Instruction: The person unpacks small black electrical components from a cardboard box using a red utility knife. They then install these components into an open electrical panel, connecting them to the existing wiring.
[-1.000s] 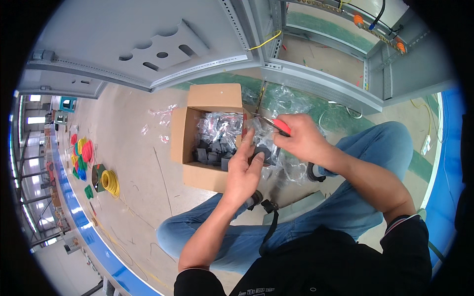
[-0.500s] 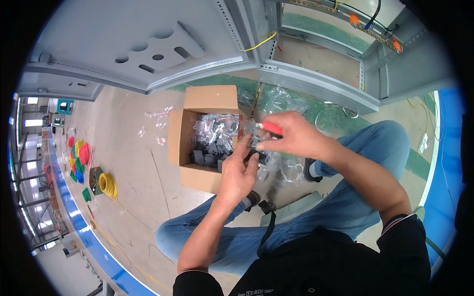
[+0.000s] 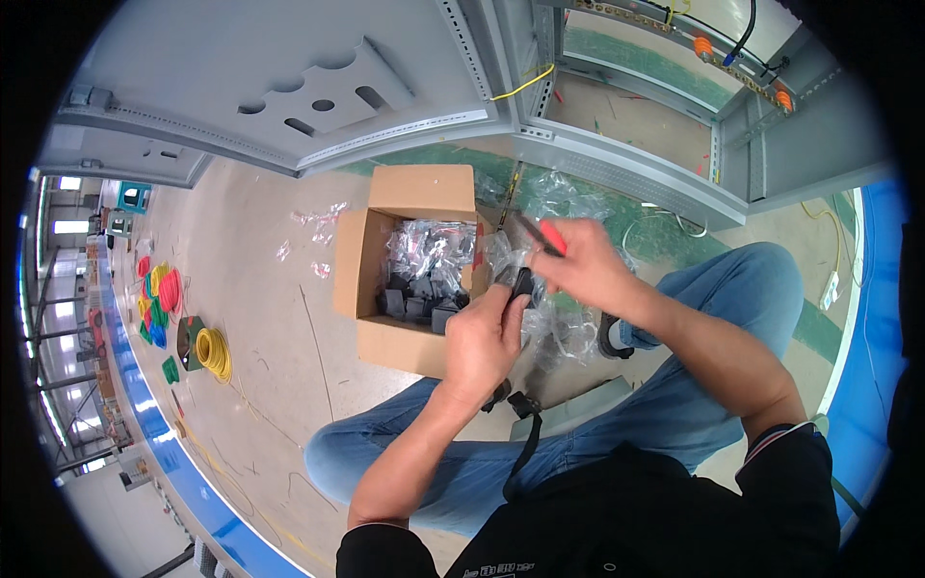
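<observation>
Left hand (image 3: 480, 345): thumb and fingers pinching a black part (image 3: 523, 281)
Right hand (image 3: 588, 267): clamped around a red-handled tool (image 3: 554, 235)
Cardboard box (image 3: 400, 347): left, open, holding black pieces (image 3: 418, 307)

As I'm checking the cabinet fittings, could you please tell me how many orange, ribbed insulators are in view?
2, both along the perforated metal bar at upper right: the upper-left insulator and the lower-right insulator. Others may be hidden.
</observation>
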`<state>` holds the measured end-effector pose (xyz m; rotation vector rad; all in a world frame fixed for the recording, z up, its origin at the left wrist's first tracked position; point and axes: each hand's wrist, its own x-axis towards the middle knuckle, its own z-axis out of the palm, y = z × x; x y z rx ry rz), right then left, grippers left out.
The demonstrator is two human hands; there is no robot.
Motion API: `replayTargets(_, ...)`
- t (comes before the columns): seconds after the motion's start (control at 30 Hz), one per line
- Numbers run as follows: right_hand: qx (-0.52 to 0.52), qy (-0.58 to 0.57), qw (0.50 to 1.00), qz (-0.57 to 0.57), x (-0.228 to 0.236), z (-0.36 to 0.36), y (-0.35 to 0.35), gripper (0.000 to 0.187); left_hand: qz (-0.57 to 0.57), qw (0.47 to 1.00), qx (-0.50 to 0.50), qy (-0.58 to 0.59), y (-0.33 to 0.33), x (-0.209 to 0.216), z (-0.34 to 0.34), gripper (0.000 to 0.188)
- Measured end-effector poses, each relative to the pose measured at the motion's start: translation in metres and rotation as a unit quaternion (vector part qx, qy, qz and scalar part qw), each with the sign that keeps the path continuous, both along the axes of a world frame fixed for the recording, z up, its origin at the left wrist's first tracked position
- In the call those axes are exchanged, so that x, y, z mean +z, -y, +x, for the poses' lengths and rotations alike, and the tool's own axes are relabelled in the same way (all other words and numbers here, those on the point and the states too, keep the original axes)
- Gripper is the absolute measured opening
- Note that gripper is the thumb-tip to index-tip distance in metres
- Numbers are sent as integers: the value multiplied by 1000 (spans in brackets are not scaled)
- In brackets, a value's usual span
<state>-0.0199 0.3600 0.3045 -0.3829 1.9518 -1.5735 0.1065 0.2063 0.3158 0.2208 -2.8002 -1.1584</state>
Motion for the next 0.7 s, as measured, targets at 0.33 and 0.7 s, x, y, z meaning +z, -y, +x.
replayTargets(0.33,28,-8,995,96,3,-20,2,17,119,992,15,-39,25,-26,6,19)
replayTargets(0.7,193,-292,890,292,-14,-16,-10,15,-279,929,-47,238,231,-78,3,22)
